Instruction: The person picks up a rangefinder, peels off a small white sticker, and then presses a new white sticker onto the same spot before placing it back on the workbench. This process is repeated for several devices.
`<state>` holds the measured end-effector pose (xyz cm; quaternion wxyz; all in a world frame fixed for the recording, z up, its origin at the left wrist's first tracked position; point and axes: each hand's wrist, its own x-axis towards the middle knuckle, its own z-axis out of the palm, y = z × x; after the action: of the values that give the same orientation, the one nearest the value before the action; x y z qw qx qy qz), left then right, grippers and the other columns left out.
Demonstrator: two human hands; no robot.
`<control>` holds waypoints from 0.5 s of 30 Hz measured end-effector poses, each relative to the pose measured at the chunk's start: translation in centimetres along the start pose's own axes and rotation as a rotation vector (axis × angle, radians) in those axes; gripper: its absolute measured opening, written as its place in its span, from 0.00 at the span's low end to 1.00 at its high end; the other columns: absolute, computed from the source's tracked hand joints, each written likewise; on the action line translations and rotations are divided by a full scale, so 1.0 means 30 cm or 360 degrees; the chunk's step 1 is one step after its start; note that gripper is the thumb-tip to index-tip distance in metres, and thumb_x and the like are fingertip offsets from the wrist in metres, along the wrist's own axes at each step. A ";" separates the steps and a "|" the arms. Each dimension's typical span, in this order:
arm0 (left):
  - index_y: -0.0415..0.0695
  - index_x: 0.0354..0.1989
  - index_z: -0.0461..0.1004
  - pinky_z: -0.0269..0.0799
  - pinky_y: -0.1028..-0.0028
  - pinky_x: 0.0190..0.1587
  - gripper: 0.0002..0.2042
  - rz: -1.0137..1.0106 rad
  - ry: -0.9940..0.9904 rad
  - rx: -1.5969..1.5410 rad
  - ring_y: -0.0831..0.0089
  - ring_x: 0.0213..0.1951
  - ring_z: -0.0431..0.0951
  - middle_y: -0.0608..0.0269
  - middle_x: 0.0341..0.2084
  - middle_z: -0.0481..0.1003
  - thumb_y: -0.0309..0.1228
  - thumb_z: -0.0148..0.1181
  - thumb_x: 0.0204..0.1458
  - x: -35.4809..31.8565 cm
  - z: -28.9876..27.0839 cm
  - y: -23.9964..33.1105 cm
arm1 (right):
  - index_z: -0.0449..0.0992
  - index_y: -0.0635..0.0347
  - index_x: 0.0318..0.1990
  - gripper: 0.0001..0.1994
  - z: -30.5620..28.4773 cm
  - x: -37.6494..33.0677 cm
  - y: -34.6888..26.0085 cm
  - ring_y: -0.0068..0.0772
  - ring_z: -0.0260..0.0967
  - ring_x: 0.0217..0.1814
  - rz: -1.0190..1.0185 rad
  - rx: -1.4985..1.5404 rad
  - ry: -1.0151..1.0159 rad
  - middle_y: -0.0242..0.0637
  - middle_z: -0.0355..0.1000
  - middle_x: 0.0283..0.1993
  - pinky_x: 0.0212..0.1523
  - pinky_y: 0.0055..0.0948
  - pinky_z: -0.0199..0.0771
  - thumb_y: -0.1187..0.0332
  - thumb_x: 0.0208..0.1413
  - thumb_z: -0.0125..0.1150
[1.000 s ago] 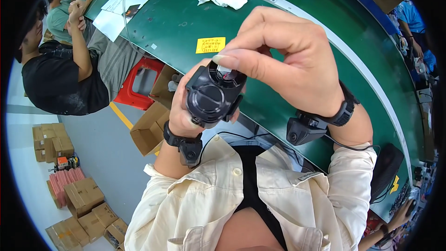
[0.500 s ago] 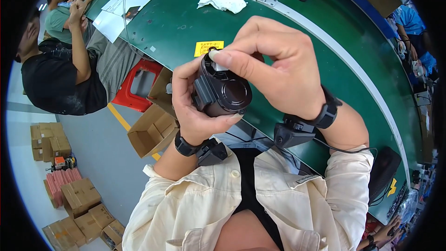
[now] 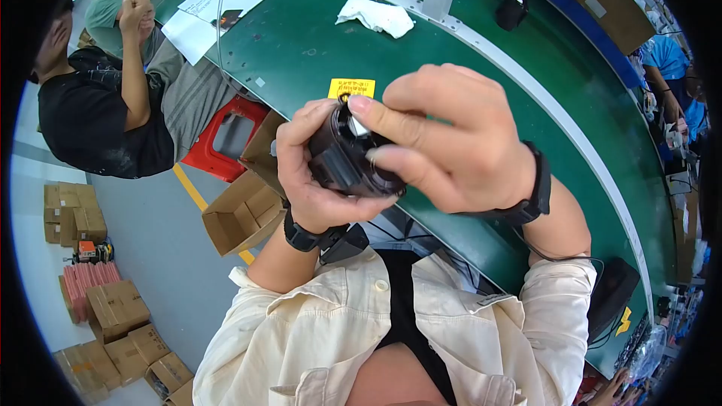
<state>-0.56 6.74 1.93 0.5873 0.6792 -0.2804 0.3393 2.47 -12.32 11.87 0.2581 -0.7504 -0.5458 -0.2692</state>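
Note:
My left hand [image 3: 301, 169] is wrapped round a rounded black device [image 3: 336, 167] with a ribbed side block and a glossy round face. It is held tilted above the near edge of the green table. In an opening at its top end sits a small white piece [image 3: 358, 128]. My right hand [image 3: 470, 143] reaches over from the right with its fingers curled. The index fingertip presses at the white piece, while the thumb tip lies lower, against the glossy face. The right fingers cover part of that face. Just beyond the device, a yellow label [image 3: 352, 89] lies on the table.
On the green table [image 3: 301, 49] lie a crumpled white cloth [image 3: 374, 16] and white printed sheets [image 3: 189, 36]. A similar black device [image 3: 511, 10] stands beyond the white rail. Open cardboard boxes [image 3: 229, 225] and a red stool [image 3: 218, 152] stand left, near a seated person [image 3: 98, 120].
My right thumb has moved off the white piece down to the glossy face, and the index finger now presses there. The device has tipped slightly in my left hand.

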 end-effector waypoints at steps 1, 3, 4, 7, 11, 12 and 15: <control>0.40 0.56 0.61 0.64 0.66 0.57 0.48 0.0034 0.0030 -0.0080 0.64 0.51 0.71 0.52 0.50 0.67 0.34 0.82 0.21 0.005 0.000 0.000 | 0.78 0.65 0.48 0.15 0.006 -0.002 0.005 0.31 0.67 0.33 0.0178 0.0351 0.0028 0.39 0.70 0.40 0.36 0.27 0.68 0.68 0.55 0.61; 0.40 0.57 0.61 0.64 0.65 0.58 0.48 0.0101 0.0087 -0.0242 0.63 0.52 0.71 0.51 0.51 0.67 0.34 0.82 0.21 0.010 0.001 0.001 | 0.75 0.67 0.53 0.19 0.015 -0.003 0.010 0.29 0.69 0.41 0.0535 0.1054 0.0082 0.40 0.70 0.46 0.44 0.27 0.69 0.64 0.59 0.58; 0.40 0.57 0.61 0.64 0.65 0.58 0.48 0.0106 0.0084 -0.0240 0.63 0.52 0.71 0.51 0.51 0.67 0.34 0.82 0.21 0.007 0.002 0.002 | 0.75 0.67 0.53 0.19 0.018 -0.005 0.008 0.29 0.69 0.41 0.0530 0.1053 0.0087 0.40 0.70 0.46 0.44 0.27 0.69 0.64 0.59 0.58; 0.40 0.57 0.60 0.64 0.64 0.58 0.48 -0.0082 0.0100 -0.0543 0.62 0.52 0.71 0.50 0.50 0.68 0.33 0.82 0.22 0.004 0.014 0.012 | 0.71 0.66 0.58 0.21 0.028 0.003 -0.005 0.28 0.65 0.55 0.0906 0.1558 0.0164 0.40 0.68 0.53 0.57 0.28 0.63 0.63 0.61 0.55; 0.41 0.57 0.60 0.64 0.64 0.58 0.48 0.0120 -0.0053 -0.0291 0.60 0.52 0.72 0.50 0.49 0.69 0.33 0.81 0.23 0.021 0.015 0.015 | 0.69 0.67 0.59 0.20 0.086 0.000 -0.026 0.32 0.63 0.60 0.1056 0.2058 0.0093 0.42 0.68 0.56 0.63 0.30 0.58 0.64 0.63 0.52; 0.41 0.57 0.60 0.64 0.64 0.58 0.48 0.0118 -0.0055 -0.0293 0.60 0.52 0.72 0.50 0.49 0.69 0.33 0.81 0.23 0.021 0.016 0.016 | 0.69 0.67 0.59 0.20 0.095 0.001 -0.032 0.32 0.63 0.60 0.1058 0.2058 0.0096 0.42 0.68 0.56 0.63 0.30 0.58 0.64 0.63 0.52; 0.42 0.58 0.60 0.66 0.64 0.55 0.47 0.0112 -0.0067 -0.0141 0.60 0.50 0.73 0.51 0.48 0.70 0.33 0.81 0.24 0.004 0.020 0.014 | 0.69 0.67 0.59 0.20 0.120 -0.011 -0.050 0.33 0.63 0.61 0.1088 0.2287 0.0121 0.44 0.67 0.58 0.63 0.30 0.58 0.64 0.63 0.51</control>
<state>-0.73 6.09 2.22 0.5985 0.6492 -0.3311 0.3327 1.39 -9.68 9.19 0.7656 -0.5164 -0.3162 0.2171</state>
